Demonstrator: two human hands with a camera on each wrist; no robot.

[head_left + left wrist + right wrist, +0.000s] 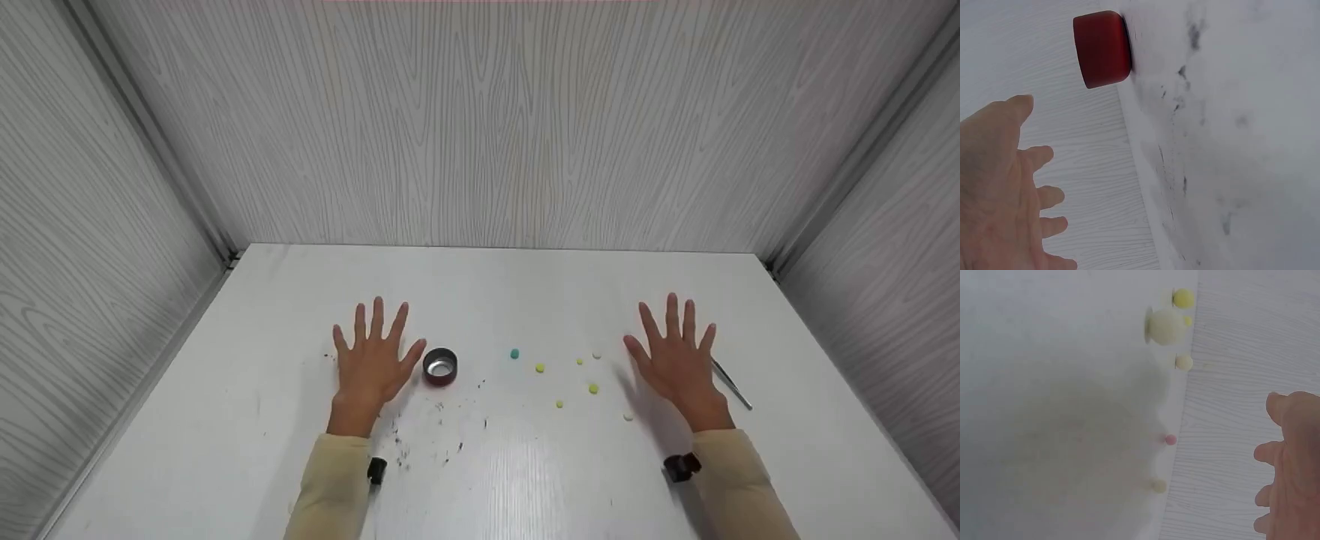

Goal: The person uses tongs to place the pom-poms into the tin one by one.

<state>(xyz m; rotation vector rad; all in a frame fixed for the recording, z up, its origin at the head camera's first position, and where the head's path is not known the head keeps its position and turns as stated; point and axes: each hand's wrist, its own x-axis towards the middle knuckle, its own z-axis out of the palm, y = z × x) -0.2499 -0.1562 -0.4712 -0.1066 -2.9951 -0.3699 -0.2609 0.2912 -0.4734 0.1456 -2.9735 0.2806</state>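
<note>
White worktop (pixel 480 300), left hand (pixel 371 366) and right hand (pixel 678 366) spread wide, red cup (pixel 1102 49) and yellow balls (pixel 593 388) set between them

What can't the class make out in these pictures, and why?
Thin rod, far end: head view, behind the right hand.
Red cup, inside: left wrist view, hidden by its wall.
Left hand, wrist: left wrist view, cut off by left edge.
Dark specks: head view, too small to identify.

I can see the person's left sleeve (pixel 330 487), pale yellow and creased, a small black wrist camera (pixel 377 471) at its inner edge; across from it, a matching right sleeve (pixel 742 480).
</note>
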